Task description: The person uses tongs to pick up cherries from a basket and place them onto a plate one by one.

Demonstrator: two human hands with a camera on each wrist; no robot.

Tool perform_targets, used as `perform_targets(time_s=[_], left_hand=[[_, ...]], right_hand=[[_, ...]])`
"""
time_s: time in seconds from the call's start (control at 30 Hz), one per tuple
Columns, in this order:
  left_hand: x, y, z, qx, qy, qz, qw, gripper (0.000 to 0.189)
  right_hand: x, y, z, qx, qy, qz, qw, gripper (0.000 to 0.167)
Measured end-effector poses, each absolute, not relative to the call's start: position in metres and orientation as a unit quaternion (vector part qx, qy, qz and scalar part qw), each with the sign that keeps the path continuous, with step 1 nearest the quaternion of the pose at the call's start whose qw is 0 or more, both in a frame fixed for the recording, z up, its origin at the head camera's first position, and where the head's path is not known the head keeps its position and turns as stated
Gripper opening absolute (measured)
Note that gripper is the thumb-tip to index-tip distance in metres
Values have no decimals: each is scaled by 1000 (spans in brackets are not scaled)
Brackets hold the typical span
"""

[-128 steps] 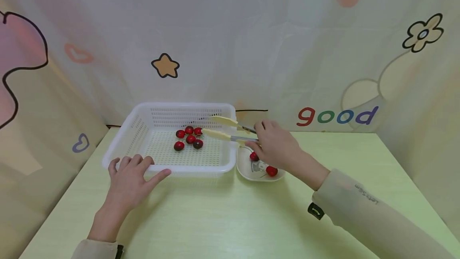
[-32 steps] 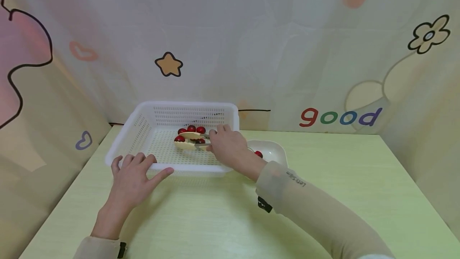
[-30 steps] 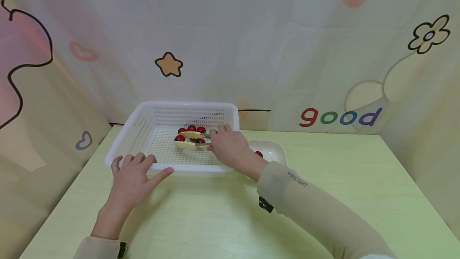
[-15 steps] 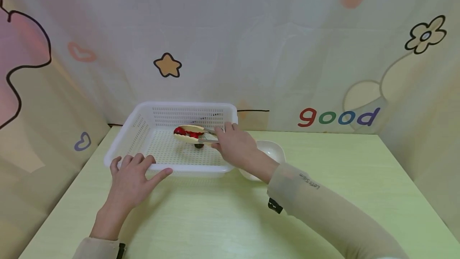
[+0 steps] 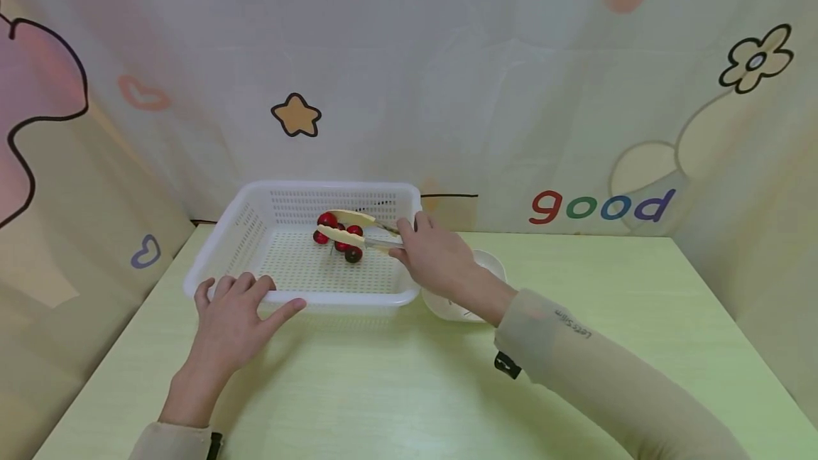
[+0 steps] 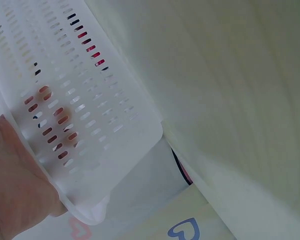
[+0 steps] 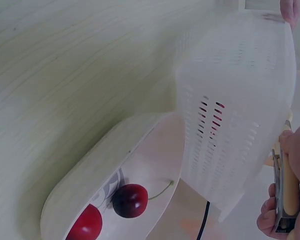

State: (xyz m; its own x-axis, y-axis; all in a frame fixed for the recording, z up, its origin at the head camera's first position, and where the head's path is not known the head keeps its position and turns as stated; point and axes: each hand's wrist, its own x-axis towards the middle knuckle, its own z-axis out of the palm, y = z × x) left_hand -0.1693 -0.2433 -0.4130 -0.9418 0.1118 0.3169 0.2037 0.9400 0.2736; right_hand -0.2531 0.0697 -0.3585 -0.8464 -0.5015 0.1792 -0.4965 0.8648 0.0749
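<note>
"Where are the hands?"

"The left hand (image 5: 233, 321) curls its fingers over the near rim of a white slotted basket (image 5: 345, 299), thumb spread outside it. The right hand (image 5: 441, 254) grips cream-tipped tongs (image 5: 341, 236), whose arms stand slightly apart above the basket floor."

"And the fruit?"

"One red cherry (image 5: 327, 219) sits at the tong tips, apparently pinched between them, over a small cluster of other cherries (image 5: 353, 254) in the basket."

"How would it feel to handle?"

"Light, I'd judge: firm but easily bruised, with slick skin. A gentle squeeze round its widest part seems safest; the thin stem looks a poor hold."

"Does another view add anything?"

"Yes. The head view has the white dish (image 5: 492, 265) partly behind the right hand and forearm. The right wrist view looks inside: two cherries (image 7: 130, 200), one stemmed. The left wrist view shows fingers through the basket's slots."
</note>
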Motion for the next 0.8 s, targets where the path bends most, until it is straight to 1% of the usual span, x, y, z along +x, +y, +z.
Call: perform_targets(time_s=[0.43, 0.6, 0.8], left_hand=[[-169, -242, -411, -79, -974, -152, 149, 61], [-169, -242, -411, -79, -974, -151, 150, 61], [-168, -242, -411, -80, -973, -151, 152, 61]], right_hand=[[-247, 94, -358, 271, -952, 4, 138, 38], [-243, 105, -357, 271, -951, -2, 150, 39], [-235, 120, -357, 265, -953, 10, 148, 41]])
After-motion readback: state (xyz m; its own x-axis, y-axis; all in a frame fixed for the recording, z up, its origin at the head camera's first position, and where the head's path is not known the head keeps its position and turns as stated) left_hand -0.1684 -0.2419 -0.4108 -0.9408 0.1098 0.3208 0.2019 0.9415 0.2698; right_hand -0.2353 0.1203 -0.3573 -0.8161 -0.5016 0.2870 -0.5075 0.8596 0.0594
